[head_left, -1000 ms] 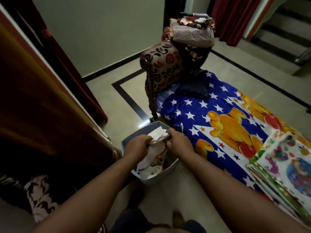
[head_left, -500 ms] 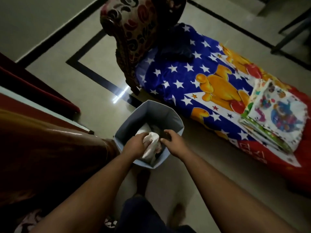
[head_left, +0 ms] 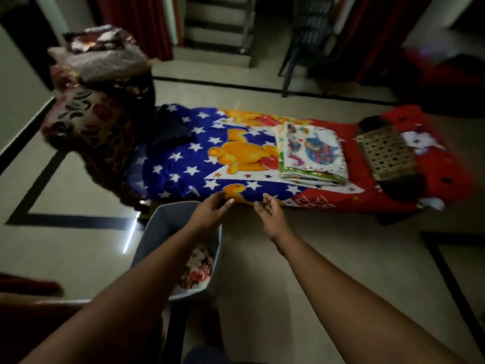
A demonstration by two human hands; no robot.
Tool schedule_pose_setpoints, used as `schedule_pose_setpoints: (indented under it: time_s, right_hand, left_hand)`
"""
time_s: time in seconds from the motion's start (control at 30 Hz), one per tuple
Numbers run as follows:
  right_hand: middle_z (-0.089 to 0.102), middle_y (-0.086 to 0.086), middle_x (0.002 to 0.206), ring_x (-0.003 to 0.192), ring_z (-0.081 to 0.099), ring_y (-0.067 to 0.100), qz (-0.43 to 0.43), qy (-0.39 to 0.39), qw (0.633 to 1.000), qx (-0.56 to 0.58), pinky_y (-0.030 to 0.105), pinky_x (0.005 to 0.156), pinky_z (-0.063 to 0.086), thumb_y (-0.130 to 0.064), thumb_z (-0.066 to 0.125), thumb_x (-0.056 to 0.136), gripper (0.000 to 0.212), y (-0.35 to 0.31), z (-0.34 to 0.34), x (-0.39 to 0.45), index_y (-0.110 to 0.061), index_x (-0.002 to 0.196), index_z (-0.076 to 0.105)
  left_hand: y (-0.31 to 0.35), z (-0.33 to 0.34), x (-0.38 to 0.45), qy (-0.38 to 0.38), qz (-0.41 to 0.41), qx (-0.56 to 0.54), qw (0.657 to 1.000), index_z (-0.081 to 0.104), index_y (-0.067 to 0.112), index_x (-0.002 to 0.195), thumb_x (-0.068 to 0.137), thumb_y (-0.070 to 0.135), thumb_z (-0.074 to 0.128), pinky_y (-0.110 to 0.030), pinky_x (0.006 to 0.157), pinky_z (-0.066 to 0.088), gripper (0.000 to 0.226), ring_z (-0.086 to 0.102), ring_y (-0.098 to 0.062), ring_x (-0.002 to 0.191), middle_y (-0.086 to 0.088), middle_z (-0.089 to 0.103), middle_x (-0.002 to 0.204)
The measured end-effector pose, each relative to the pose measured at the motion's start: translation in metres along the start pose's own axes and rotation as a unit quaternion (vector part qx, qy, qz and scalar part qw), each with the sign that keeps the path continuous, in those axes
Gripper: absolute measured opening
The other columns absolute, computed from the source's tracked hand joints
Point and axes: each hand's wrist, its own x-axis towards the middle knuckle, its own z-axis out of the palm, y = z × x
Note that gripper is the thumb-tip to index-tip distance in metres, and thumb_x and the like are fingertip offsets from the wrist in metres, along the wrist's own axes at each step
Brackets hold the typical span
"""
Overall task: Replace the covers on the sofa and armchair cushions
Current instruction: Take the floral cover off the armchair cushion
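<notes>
Both hands, the left hand and the right hand, reach forward empty, fingers loosely spread. The folded covers lie ahead-right on the blanket (toward its right, red end), nearer the right hand.

Lettering: one blurred fragment only

The only writing in view is a row of large white block letters on the red band along the near edge of the printed blanket, which lies spread on the floor. The letters appear upside down from this viewpoint and are smeared by blur, so no word can be made out. The folded printed cloths stacked on the blanket show cartoon figures, and any writing among them is too small and soft to read. The grey bin carries no legible label, brand or number.
</notes>
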Motion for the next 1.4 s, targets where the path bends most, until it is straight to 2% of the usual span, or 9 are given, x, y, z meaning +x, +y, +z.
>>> schedule_pose_setpoints:
  time_s: [0.3,0.53,0.63,0.77,0.9,1.03,1.13,1.3,1.4]
  right_hand:
    - [0.047,0.006,0.145,0.124,0.046,0.01,-0.121,0.222,0.963,0.09,0.005,0.08,0.043,-0.025,0.058,0.101,0.051,0.017,-0.224,-0.134,-0.009,0.147,0.04]
    - [0.044,0.004,0.153,0.133,0.046,0.011,-0.141,0.378,0.907,0.124,0.022,0.1,0.036,-0.032,0.059,0.101,0.055,0.07,-0.368,-0.283,-0.013,0.149,0.04]
    - [0.044,0.0,0.154,0.137,0.044,0.012,-0.117,0.46,0.869,0.137,0.026,0.102,0.037,-0.04,0.059,0.1,0.057,0.104,-0.42,-0.355,-0.02,0.15,0.042]
    - [0.048,0.001,0.15,0.137,0.046,0.017,-0.094,0.565,0.806,0.148,0.028,0.104,0.038,-0.04,0.058,0.1,0.053,0.15,-0.471,-0.447,-0.02,0.148,0.045]
    - [0.056,-0.003,0.143,0.13,0.054,0.016,-0.078,0.647,0.742,0.159,0.038,0.114,0.041,-0.058,0.062,0.09,0.063,0.188,-0.501,-0.533,-0.024,0.142,0.051]
    - [0.054,0.004,0.145,0.127,0.054,0.014,-0.08,0.719,0.659,0.204,0.023,0.1,0.046,-0.029,0.058,0.102,0.047,0.226,-0.531,-0.622,-0.013,0.146,0.047]
    - [0.056,0.001,0.137,0.119,0.057,0.012,-0.081,0.763,0.604,0.216,0.014,0.089,0.048,-0.025,0.058,0.102,0.046,0.258,-0.553,-0.682,-0.012,0.145,0.046]
    - [0.057,-0.001,0.137,0.126,0.057,0.018,-0.03,0.812,0.543,0.213,0.046,0.108,0.048,-0.058,0.068,0.087,0.062,0.304,-0.587,-0.758,-0.03,0.139,0.05]
    - [0.054,0.003,0.139,0.126,0.056,0.02,-0.012,0.83,0.516,0.211,0.043,0.104,0.05,-0.044,0.062,0.097,0.051,0.329,-0.614,-0.798,-0.026,0.142,0.046]
  left_hand:
    - [0.165,0.176,-0.082,-0.088,0.175,0.021,0.98,0.044,0.026,0.15,0.086,0.066,0.058,-0.043,0.103,0.052,0.076,0.055,-0.021,0.13,-0.002,0.05,0.151]
    - [0.239,0.351,-0.178,-0.163,0.285,0.081,0.941,0.049,0.017,0.147,0.097,0.055,0.057,-0.026,0.109,0.034,0.064,0.048,-0.02,0.137,-0.003,0.053,0.147]
    - [0.263,0.428,-0.224,-0.227,0.337,0.111,0.907,0.051,0.012,0.146,0.1,0.043,0.058,-0.018,0.102,0.029,0.056,0.047,-0.018,0.136,-0.003,0.053,0.146]
    - [0.288,0.523,-0.28,-0.325,0.369,0.146,0.858,0.054,0.008,0.142,0.1,0.04,0.058,-0.024,0.11,0.034,0.053,0.047,-0.023,0.138,-0.01,0.054,0.146]
    - [0.301,0.606,-0.34,-0.407,0.366,0.141,0.825,0.051,0.018,0.147,0.083,0.075,0.057,-0.033,0.115,0.037,0.086,0.05,-0.017,0.135,-0.001,0.052,0.149]
    - [0.309,0.692,-0.416,-0.525,0.362,0.133,0.758,0.046,0.019,0.149,0.095,0.059,0.057,-0.027,0.104,0.04,0.068,0.05,-0.011,0.128,0.004,0.052,0.144]
    - [0.308,0.756,-0.472,-0.571,0.386,0.128,0.713,0.049,0.017,0.145,0.091,0.058,0.061,-0.03,0.106,0.044,0.07,0.056,-0.013,0.125,0.001,0.057,0.14]
    - [0.302,0.859,-0.547,-0.648,0.385,0.138,0.643,0.05,0.024,0.143,0.08,0.073,0.062,-0.036,0.105,0.048,0.08,0.056,-0.015,0.126,0.001,0.055,0.144]
    - [0.304,0.919,-0.588,-0.68,0.389,0.142,0.605,0.046,0.023,0.148,0.093,0.061,0.057,-0.038,0.111,0.043,0.067,0.051,-0.015,0.129,0.003,0.05,0.144]
